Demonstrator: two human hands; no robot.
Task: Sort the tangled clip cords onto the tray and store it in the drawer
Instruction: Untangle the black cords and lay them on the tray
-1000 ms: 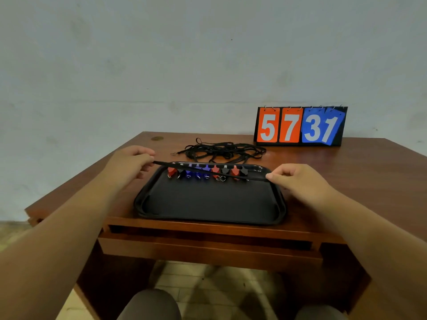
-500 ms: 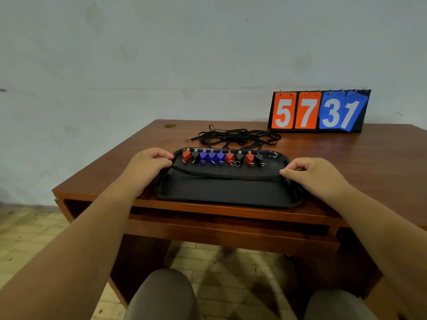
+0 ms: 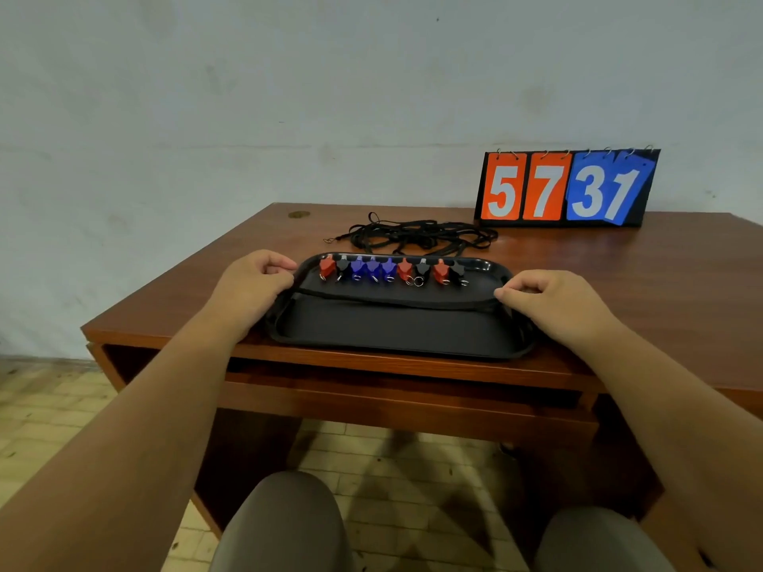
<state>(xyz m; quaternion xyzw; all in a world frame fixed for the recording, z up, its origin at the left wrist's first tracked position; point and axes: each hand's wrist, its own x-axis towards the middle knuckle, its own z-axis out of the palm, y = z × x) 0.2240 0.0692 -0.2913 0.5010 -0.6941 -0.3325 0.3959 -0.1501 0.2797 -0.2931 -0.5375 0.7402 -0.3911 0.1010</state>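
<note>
A black tray (image 3: 396, 336) lies on the wooden desk near its front edge. Along its far side stands a row of red, black and blue clips (image 3: 390, 269) with metal rings. A black cord (image 3: 396, 303) stretches across the tray, sagging onto its floor. My left hand (image 3: 252, 284) pinches the cord's left end at the tray's left rim. My right hand (image 3: 549, 299) pinches the right end at the right rim. Behind the tray lies a tangle of black cords (image 3: 417, 235).
A flip scoreboard (image 3: 567, 187) reading 5731 stands at the desk's back right. The drawer front (image 3: 392, 400) sits shut below the desk's front edge. My knees show beneath, above a tiled floor. A pale wall rises behind the desk.
The cord, held taut above the tray a second ago, has been lowered and now sags onto the tray floor. My head has pulled back, so the desk looks further away.
</note>
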